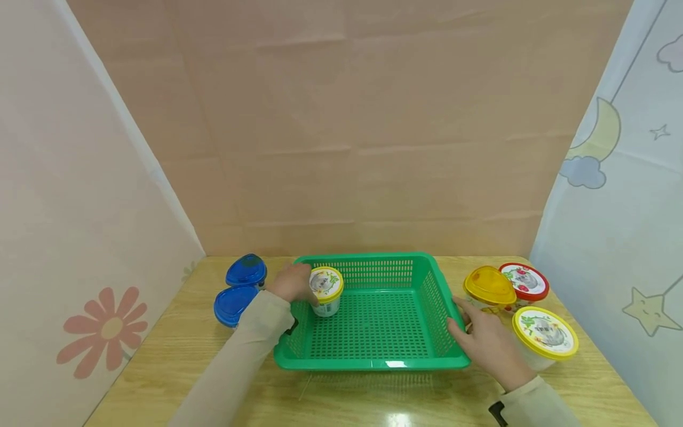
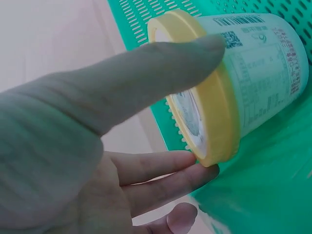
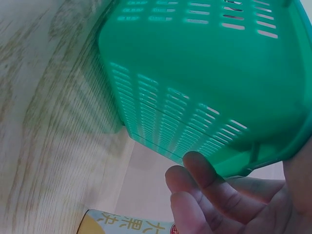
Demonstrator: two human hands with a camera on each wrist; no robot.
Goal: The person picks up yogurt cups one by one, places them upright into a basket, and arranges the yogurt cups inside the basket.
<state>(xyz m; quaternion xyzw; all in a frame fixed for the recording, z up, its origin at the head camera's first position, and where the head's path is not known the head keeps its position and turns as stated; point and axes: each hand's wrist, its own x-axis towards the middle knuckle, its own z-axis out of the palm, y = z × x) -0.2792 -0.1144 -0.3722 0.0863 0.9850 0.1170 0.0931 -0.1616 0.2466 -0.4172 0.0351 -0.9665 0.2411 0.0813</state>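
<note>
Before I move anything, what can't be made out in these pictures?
Head view: left side of the small tub, hidden by the left grip.
Head view: part of the red-lidded tub below its lid, behind the yellow triangular container.
Left wrist view: the small tub's fine print, blurred and too small.
Right wrist view: the rest of the lettered container, cut off by the bottom edge.

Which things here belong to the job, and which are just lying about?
Likely in the job:
green slotted rectangular plastic basket, right hand at its rim
round yellow-lidded plastic tub inside, left hand on it

Apparently lying about:
two containers with blue triangular lids
container with yellow triangular lid
round red-lidded tub
second round yellow-lidded tub
</note>
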